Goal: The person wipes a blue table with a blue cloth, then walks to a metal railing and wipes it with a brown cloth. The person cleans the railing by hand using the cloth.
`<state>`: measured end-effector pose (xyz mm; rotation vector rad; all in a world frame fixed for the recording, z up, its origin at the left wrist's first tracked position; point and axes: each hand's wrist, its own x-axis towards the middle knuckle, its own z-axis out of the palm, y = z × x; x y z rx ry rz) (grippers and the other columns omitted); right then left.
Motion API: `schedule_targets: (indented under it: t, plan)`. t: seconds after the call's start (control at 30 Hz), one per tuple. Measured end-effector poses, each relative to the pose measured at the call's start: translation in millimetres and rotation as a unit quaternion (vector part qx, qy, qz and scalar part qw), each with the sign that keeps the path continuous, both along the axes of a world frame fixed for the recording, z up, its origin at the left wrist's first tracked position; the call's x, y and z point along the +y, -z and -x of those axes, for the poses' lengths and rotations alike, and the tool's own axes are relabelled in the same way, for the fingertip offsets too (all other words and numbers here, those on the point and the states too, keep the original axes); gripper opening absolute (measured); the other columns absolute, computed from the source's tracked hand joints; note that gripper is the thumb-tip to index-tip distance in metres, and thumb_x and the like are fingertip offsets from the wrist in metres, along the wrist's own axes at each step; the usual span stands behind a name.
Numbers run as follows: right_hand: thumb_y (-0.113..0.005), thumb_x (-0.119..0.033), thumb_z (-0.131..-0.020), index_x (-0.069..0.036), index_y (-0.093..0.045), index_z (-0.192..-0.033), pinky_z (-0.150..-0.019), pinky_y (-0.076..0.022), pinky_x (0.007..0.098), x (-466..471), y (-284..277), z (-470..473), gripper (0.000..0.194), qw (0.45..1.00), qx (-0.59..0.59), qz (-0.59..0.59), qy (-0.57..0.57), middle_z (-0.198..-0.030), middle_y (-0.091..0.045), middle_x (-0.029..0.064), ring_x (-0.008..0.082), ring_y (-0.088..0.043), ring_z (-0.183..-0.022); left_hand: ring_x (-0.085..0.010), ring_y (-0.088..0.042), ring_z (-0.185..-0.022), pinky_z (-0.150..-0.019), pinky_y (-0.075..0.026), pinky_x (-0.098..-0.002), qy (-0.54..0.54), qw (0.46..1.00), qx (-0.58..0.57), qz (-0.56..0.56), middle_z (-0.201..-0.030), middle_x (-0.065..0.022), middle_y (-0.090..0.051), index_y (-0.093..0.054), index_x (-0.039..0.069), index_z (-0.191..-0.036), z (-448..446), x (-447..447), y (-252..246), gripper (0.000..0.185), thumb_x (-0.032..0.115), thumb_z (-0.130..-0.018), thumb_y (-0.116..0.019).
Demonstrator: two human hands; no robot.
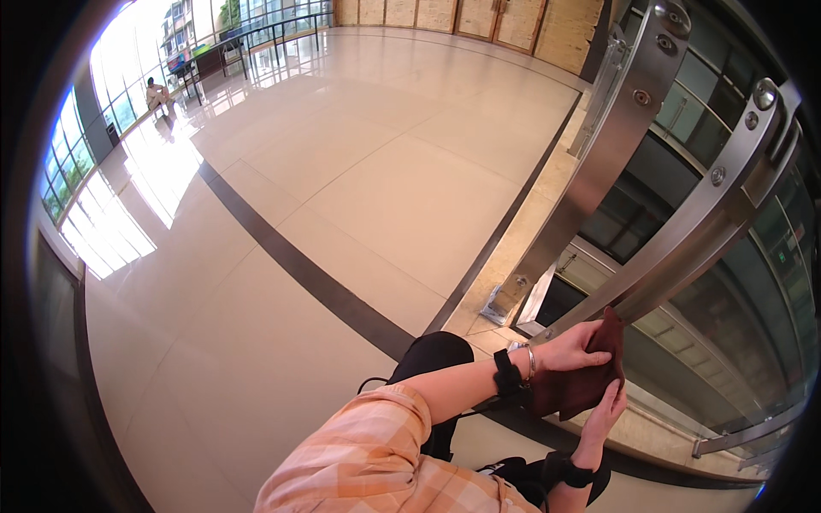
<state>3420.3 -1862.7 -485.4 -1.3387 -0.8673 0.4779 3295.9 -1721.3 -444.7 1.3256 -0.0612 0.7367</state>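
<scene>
A dark maroon cloth (580, 391) is held in both hands beside a brushed-metal railing post (680, 237). The fingers of my left hand (567, 349) go behind the cloth's upper part, with the thumb pressed on its front. Lower down, my right hand (606, 410) grips the cloth's right edge between thumb and fingers. The cloth's top corner lies against or just in front of the post; whether they touch I cannot tell. Black straps circle both wrists, and a bracelet sits on the left one.
Another metal post (587, 192) with round bolts rises from the stone ledge (494, 288). Glass panels (712, 359) stand beyond the railing, with a lower level visible through them. Glossy floor tiles (385, 173) stretch away to wooden doors (500, 22). A person (156, 94) sits far off by the windows, near long tables (224, 48).
</scene>
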Motion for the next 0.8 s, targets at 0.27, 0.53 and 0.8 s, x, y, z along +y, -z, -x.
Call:
schedule_targets:
  t: [0.27,0.53,0.8]
  plan:
    - [-0.072,-0.017,-0.086,0.003,-0.062,-0.101,-0.076,-0.0475,0.027,0.6,-5.2,10.5,0.027,0.987,-0.073,0.116,-0.078,-0.092,-0.066,0.0035,0.0107,-0.057,-0.082,-0.0107,-0.056,-0.099,-0.091,-0.047,-0.029,-0.045,0.996,0.039,-0.06,-0.106,-0.0053,-0.063,-0.049,0.001,-0.122,7.6,3.1,-5.2,0.041,0.006,-0.086,-0.066]
    - [-0.059,-0.022,-0.097,0.001,-0.06,-0.11,-0.078,-0.0457,0.0259,-10.9,4.0,4.9,0.026,0.986,-0.037,0.129,-0.095,-0.098,-0.064,0.0029,0.0087,-0.055,-0.091,-0.0435,-0.059,-0.072,-0.063,-0.048,-0.0459,-0.246,0.912,0.154,-0.289,-0.074,-0.0235,-0.061,-0.053,0.001,-0.095,7.3,2.7,-2.9,0.03,0.024,-0.084,-0.069]
    - [-0.06,-0.024,-0.095,0.002,-0.055,-0.122,-0.092,-0.05,0.0315,-14.2,-3.3,1.0,0.038,0.961,0.25,-0.018,-0.116,-0.119,-0.063,0.0126,0.0198,-0.062,-0.104,-0.0247,-0.052,-0.06,-0.056,-0.042,-0.0385,-0.233,0.941,0.176,-0.173,-0.066,-0.0201,-0.052,-0.053,-0.005,-0.077,9.9,10.4,-7.9,0.046,0.036,-0.085,-0.072]
